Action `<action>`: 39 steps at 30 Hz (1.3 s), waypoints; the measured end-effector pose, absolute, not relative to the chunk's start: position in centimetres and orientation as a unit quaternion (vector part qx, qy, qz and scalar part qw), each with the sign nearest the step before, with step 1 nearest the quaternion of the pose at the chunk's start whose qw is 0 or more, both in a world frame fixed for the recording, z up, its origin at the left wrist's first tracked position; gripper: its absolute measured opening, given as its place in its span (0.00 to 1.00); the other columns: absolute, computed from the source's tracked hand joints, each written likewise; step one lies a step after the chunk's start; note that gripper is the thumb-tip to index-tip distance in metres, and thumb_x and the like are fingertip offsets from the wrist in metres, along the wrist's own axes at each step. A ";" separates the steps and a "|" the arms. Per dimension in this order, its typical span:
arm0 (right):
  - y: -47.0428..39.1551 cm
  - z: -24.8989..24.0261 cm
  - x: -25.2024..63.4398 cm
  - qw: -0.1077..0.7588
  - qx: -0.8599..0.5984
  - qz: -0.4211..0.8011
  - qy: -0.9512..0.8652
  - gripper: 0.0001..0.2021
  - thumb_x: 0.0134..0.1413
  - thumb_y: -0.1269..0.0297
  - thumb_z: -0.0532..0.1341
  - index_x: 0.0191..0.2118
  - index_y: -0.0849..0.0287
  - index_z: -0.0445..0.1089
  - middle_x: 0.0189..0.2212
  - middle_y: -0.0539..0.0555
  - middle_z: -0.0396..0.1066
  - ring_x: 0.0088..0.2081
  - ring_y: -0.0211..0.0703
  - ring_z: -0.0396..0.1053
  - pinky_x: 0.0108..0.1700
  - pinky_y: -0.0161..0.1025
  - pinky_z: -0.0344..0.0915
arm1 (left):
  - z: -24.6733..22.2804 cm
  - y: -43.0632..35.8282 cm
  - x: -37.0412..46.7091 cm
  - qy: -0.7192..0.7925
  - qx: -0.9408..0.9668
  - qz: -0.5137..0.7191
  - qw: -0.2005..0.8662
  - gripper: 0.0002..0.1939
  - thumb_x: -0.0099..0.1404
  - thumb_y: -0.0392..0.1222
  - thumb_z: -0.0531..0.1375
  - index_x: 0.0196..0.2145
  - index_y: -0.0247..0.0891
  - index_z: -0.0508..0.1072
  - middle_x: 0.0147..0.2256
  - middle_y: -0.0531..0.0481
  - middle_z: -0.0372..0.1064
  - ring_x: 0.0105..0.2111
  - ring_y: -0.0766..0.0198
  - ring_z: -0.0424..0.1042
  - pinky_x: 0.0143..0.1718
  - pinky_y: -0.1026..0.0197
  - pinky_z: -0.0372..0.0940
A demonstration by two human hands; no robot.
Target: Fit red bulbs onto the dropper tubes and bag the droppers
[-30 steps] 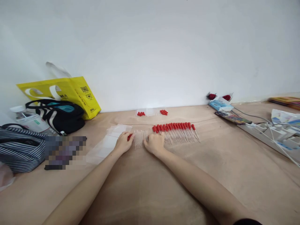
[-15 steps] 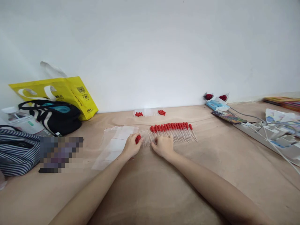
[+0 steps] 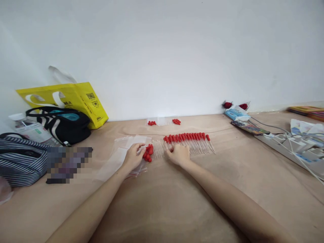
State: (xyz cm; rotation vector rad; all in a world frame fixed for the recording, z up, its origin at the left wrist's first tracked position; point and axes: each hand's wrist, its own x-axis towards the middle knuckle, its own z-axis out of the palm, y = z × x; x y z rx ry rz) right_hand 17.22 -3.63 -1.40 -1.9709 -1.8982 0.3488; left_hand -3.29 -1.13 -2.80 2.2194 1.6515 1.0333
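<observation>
My left hand (image 3: 134, 157) is beside a small pile of red rubber bulbs (image 3: 148, 156), thumb and fingertips drawn together at its left edge; what they pinch is too small to tell. Between my hands lie bare clear tubes (image 3: 158, 149), side by side. My right hand (image 3: 179, 154) is closed at the left end of a row of clear tubes capped with red bulbs (image 3: 193, 136), its curled fingers round a clear tube and hiding part of the row. Clear plastic bags (image 3: 118, 153) lie under and left of my left hand.
Against the wall lies a clear bag (image 3: 162, 120) with more red bulbs. A yellow bag (image 3: 95, 108), black bag (image 3: 76, 128), bottle (image 3: 30, 128) and striped pouch (image 3: 22, 162) stand left. To the right are a tissue pack (image 3: 237, 113), a power strip (image 3: 286, 145) and cables.
My left hand has drawn back a little to the left, uncovering more of the red bulbs. My right hand stays at the left end of the capped row. The view has shifted slightly.
</observation>
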 end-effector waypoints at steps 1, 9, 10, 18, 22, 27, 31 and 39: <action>-3.9 -1.4 17.4 0.208 -0.688 0.126 -0.683 0.14 0.51 0.59 0.53 0.22 0.58 0.70 0.25 0.53 0.72 0.30 0.43 0.68 0.43 0.45 0.51 | -2.5 -1.4 -3.2 0.554 0.750 0.351 0.083 0.12 0.57 0.46 0.53 0.34 0.37 0.69 0.36 0.46 0.67 0.38 0.58 0.67 0.40 0.56 0.63; -7.6 -4.2 22.5 0.336 -0.500 0.082 -0.794 0.07 0.53 0.66 0.53 0.29 0.60 0.65 0.25 0.53 0.68 0.31 0.40 0.63 0.36 0.37 0.56 | -1.1 -4.2 -2.8 0.482 0.832 0.273 0.026 0.10 0.53 0.46 0.60 0.27 0.39 0.64 0.29 0.51 0.63 0.32 0.60 0.64 0.35 0.59 0.60; -8.1 -4.5 23.3 0.346 -0.485 0.074 -0.800 0.06 0.54 0.67 0.53 0.31 0.60 0.66 0.25 0.53 0.68 0.31 0.40 0.63 0.36 0.38 0.57 | -1.2 -4.2 -2.9 0.486 0.830 0.270 0.034 0.09 0.54 0.46 0.59 0.28 0.39 0.65 0.29 0.51 0.63 0.32 0.60 0.65 0.35 0.59 0.60; -9.3 -4.8 24.6 0.355 -0.445 0.076 -0.819 0.10 0.55 0.68 0.52 0.41 0.60 0.67 0.26 0.54 0.68 0.31 0.42 0.60 0.35 0.40 0.57 | -1.8 -3.0 -3.9 0.511 0.803 0.299 0.066 0.07 0.57 0.43 0.54 0.30 0.37 0.68 0.31 0.49 0.66 0.33 0.60 0.68 0.35 0.60 0.62; -9.3 -4.7 24.0 0.348 -0.430 0.088 -0.828 0.09 0.55 0.69 0.52 0.39 0.59 0.67 0.26 0.53 0.68 0.31 0.42 0.60 0.35 0.40 0.57 | -1.9 -2.9 -4.3 0.525 0.791 0.309 0.062 0.08 0.57 0.43 0.53 0.30 0.37 0.68 0.30 0.49 0.68 0.32 0.60 0.68 0.34 0.60 0.63; -9.4 -4.6 24.1 0.358 -0.439 0.092 -0.819 0.07 0.53 0.69 0.53 0.35 0.58 0.67 0.24 0.52 0.67 0.30 0.41 0.61 0.34 0.39 0.55 | -1.9 -3.0 -3.7 0.534 0.784 0.308 0.069 0.11 0.56 0.45 0.55 0.34 0.36 0.70 0.33 0.48 0.67 0.31 0.61 0.69 0.33 0.61 0.64; -9.4 -4.6 24.2 0.365 -0.467 0.088 -0.801 0.05 0.51 0.69 0.53 0.30 0.59 0.65 0.23 0.50 0.66 0.28 0.39 0.62 0.34 0.38 0.54 | -1.9 -3.0 -3.2 0.520 0.795 0.308 0.049 0.10 0.58 0.43 0.53 0.30 0.37 0.71 0.31 0.48 0.66 0.32 0.61 0.68 0.35 0.60 0.64; -9.3 -4.7 24.2 0.368 -0.498 0.091 -0.780 0.09 0.54 0.63 0.53 0.25 0.59 0.64 0.22 0.48 0.67 0.25 0.35 0.62 0.35 0.39 0.51 | 0.3 -4.6 -3.9 0.502 0.806 0.309 0.056 0.10 0.59 0.44 0.53 0.29 0.37 0.70 0.30 0.48 0.68 0.31 0.61 0.68 0.27 0.64 0.62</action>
